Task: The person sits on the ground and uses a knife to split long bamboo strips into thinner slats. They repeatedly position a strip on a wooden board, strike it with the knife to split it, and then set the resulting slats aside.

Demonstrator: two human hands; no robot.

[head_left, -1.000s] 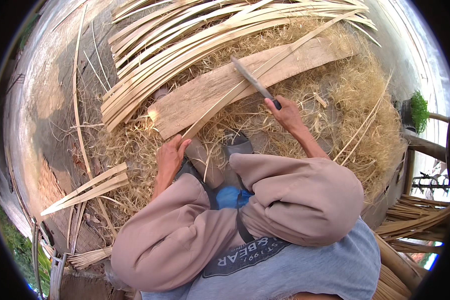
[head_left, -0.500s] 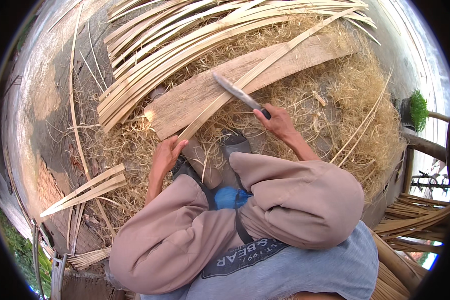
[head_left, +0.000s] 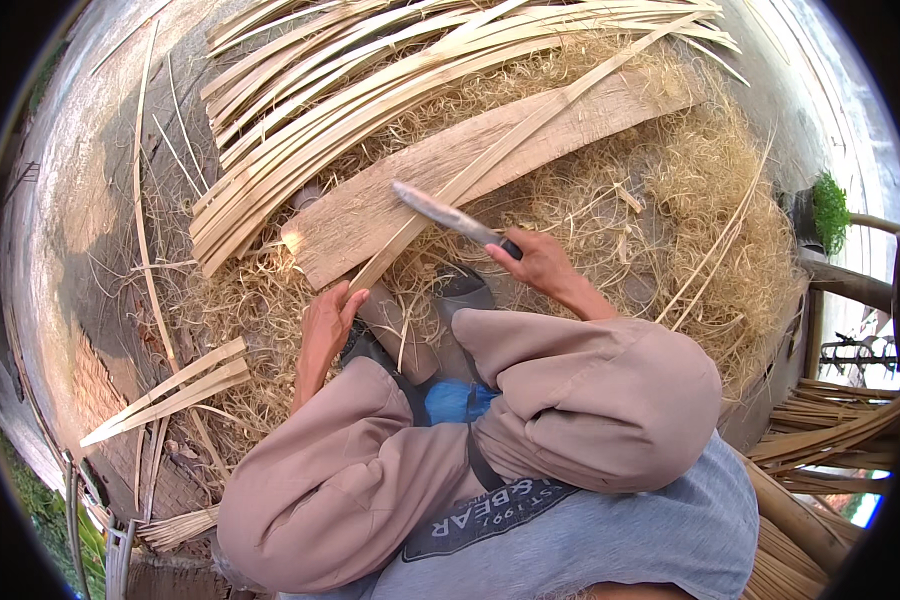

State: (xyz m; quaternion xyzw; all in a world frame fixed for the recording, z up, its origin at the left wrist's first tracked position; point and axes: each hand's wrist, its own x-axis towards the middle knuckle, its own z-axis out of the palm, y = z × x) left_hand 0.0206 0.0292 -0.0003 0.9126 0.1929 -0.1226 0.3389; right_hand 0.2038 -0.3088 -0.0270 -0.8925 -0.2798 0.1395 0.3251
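A long pale bamboo strip [head_left: 515, 135] runs slantwise across a wide wooden plank [head_left: 360, 215]. My left hand [head_left: 325, 318] is closed on its near end, thumb laid along it. In my right hand [head_left: 545, 268] is a knife [head_left: 440, 212], gripped by its dark handle. The blade points to the left and lies across the strip, a little beyond my left hand. Whether the cutting edge touches the strip I cannot tell. Beneath the plank's near side, a rounded brownish block [head_left: 400, 335] sits between my feet.
Beyond the plank, many similar strips [head_left: 300, 150] lie side by side. Curly shavings [head_left: 720, 210] cover the ground around me. Several short strips [head_left: 170, 395] rest at the left, and stacked strips [head_left: 820, 430] stand at the right near a green plant [head_left: 832, 212].
My right hand has drawn the knife toward me and to the left, along the strip. The left hand keeps its hold on the strip's end.
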